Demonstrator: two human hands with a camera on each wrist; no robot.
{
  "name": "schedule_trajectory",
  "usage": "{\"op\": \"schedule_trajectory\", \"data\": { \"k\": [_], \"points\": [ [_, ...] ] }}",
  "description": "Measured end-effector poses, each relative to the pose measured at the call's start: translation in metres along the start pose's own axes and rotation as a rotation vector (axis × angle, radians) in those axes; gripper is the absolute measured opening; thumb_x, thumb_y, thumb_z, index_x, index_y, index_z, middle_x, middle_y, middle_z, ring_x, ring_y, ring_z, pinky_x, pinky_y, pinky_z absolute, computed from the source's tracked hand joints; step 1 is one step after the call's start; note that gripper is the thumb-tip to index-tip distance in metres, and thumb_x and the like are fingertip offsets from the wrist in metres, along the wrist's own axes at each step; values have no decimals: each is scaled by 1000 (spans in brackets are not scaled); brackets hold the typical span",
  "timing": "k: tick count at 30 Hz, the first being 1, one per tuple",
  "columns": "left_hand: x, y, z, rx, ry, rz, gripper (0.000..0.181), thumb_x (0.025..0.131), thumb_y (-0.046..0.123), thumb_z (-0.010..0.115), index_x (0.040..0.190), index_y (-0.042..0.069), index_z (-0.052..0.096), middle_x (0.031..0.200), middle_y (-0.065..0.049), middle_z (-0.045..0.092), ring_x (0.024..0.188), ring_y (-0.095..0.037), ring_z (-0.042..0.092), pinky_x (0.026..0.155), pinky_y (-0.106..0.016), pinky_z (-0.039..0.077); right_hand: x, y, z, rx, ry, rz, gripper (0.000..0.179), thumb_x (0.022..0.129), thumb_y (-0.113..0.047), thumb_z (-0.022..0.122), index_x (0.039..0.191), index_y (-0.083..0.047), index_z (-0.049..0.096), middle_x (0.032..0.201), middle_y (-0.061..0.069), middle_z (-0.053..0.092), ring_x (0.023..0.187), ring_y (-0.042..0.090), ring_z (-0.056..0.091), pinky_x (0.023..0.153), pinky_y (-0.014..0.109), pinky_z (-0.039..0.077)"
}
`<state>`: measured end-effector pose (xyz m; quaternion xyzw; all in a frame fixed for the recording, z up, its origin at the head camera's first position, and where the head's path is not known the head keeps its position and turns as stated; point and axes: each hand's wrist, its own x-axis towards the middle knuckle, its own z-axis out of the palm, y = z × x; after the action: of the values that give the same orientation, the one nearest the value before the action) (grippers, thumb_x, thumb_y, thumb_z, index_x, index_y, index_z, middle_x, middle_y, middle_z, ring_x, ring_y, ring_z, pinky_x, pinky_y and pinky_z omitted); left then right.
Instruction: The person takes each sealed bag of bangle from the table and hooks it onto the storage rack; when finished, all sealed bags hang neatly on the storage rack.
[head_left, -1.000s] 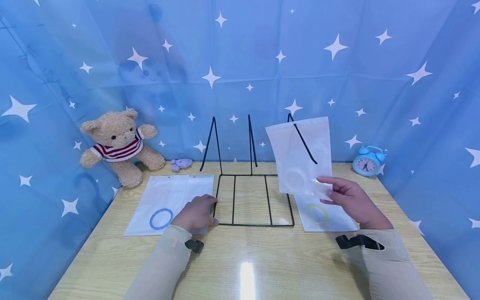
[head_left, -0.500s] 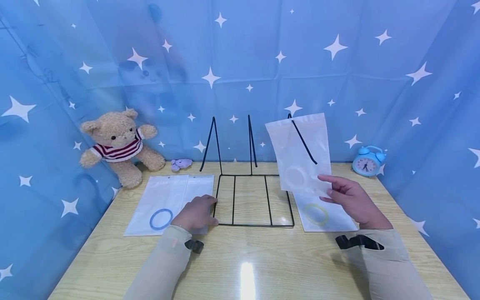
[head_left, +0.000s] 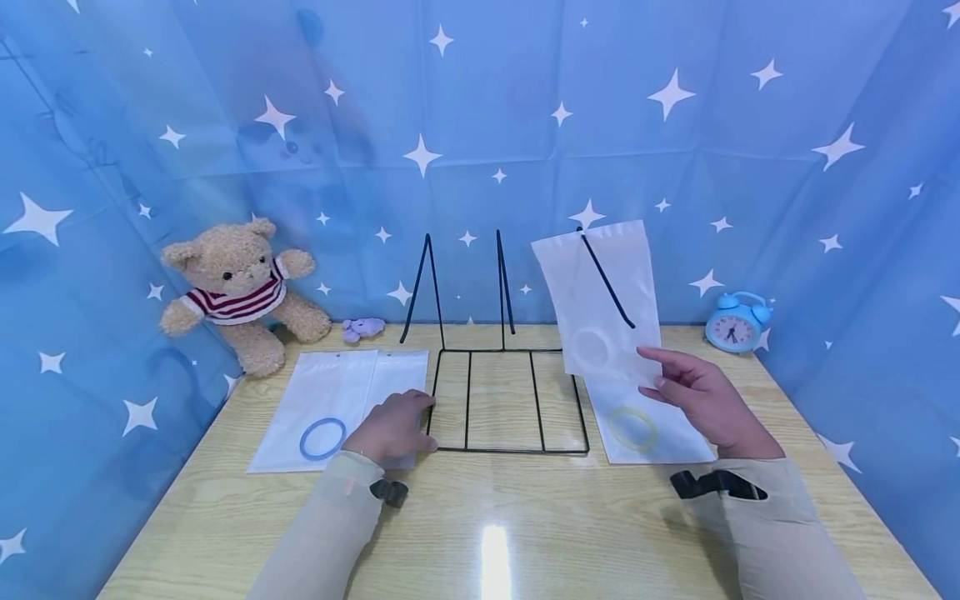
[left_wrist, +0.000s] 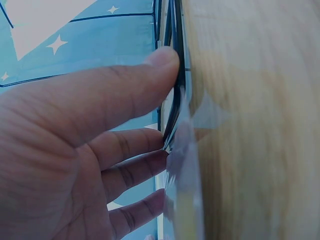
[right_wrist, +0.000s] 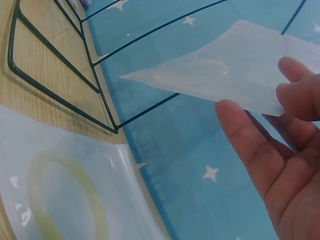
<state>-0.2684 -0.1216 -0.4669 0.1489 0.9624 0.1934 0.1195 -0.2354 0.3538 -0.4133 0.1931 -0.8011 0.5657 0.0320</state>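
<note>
A black wire rack (head_left: 489,451) with several upright hooks stands mid-table. My left hand (head_left: 390,427) rests at its front left corner; in the left wrist view the thumb (left_wrist: 162,62) touches the wire, with fairly straight fingers near it. A white plastic bag (head_left: 611,292) showing a pale ring (head_left: 590,351) hangs on the right hook (head_left: 606,279), which passes through near its top edge. My right hand (head_left: 697,400) pinches the bag's lower right edge between thumb and fingers. Below it lies another white bag (head_left: 678,446) with a yellow ring (head_left: 632,428).
Left of the rack lie overlapping white bags (head_left: 300,396), one showing a blue ring (head_left: 322,438). A teddy bear (head_left: 236,287), a small purple toy (head_left: 363,328) and a blue alarm clock (head_left: 737,322) line the back. A starry blue curtain (head_left: 480,108) encloses the table.
The hanging bag's right side has risen and tilted slightly, its top right corner shifting left and up. My right hand has lifted slightly with its edge; my left hand has not moved.
</note>
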Motion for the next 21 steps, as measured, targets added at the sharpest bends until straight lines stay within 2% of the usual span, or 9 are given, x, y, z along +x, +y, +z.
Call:
{"op": "schedule_trajectory", "data": {
  "k": [4,9,12,16,19,21],
  "points": [
    [0,1,1,5,2,-7,75,89,33,86,153,10,56,159,-12,51,146,-40,47,116,-65,39,0,1,0,8,0,-2,47,108,5,50,154,2,50,88,7,49,79,13,54,92,24,60],
    [0,1,1,9,1,-12,75,89,32,87,153,10,56,159,-12,51,145,-40,47,116,-65,39,0,3,0,-11,-1,4,48,107,5,52,155,1,49,105,12,56,89,11,59,94,21,58],
    [1,0,2,12,1,-12,74,89,33,86,153,11,56,159,-12,51,146,-39,47,116,-64,40,1,3,1,-33,7,7,49,107,3,54,156,-1,49,127,4,60,102,8,62,95,19,56],
    [2,-2,3,13,3,-10,75,89,34,86,153,12,56,159,-10,51,146,-39,48,116,-65,39,2,3,1,-99,49,41,49,108,-2,56,157,-6,50,145,-5,56,112,3,63,94,15,55],
    [2,-3,3,10,4,-6,75,89,34,86,154,12,56,159,-10,51,146,-39,48,116,-65,39,2,4,0,-171,95,110,50,109,-10,58,158,-11,50,154,7,54,117,-1,62,92,11,53],
    [2,-3,2,7,3,-5,75,89,34,86,154,12,55,159,-9,52,146,-39,47,116,-65,39,3,4,-1,-207,119,165,50,110,-17,58,159,-15,49,160,14,50,126,5,62,92,10,52]
  ]
}}
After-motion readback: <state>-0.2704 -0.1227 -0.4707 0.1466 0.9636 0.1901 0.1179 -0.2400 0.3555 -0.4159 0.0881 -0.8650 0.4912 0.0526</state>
